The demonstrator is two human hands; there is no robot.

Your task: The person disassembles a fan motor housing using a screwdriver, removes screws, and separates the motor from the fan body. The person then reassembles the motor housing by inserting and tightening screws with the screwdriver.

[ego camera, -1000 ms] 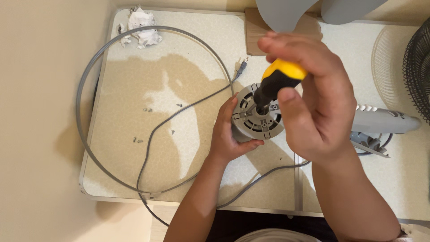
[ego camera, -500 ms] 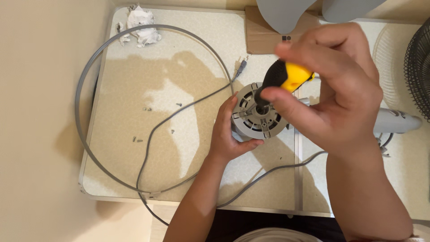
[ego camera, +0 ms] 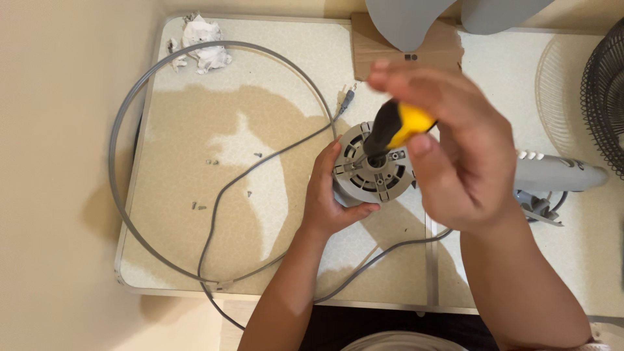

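Note:
My left hand (ego camera: 331, 195) grips the side of a round grey fan motor housing (ego camera: 375, 174) that stands on the speckled table (ego camera: 273, 84). My right hand (ego camera: 455, 149) is closed around a screwdriver with a yellow and black handle (ego camera: 396, 128), held upright over the housing's top face. The screwdriver's tip is hidden under the handle. A grey power cord (ego camera: 260, 162) runs from the motor across the table to its plug (ego camera: 348, 99).
A large grey ring (ego camera: 114, 156) lies on the table's left half, with several loose screws (ego camera: 211, 162) inside it. Crumpled paper (ego camera: 201, 42) sits at the back left. Grey fan blades (ego camera: 416, 19), a wire fan guard (ego camera: 604, 97) and a grey fan body (ego camera: 559, 174) lie right.
My right hand has shifted and turned around the screwdriver handle above the housing. My left hand keeps its hold on the motor.

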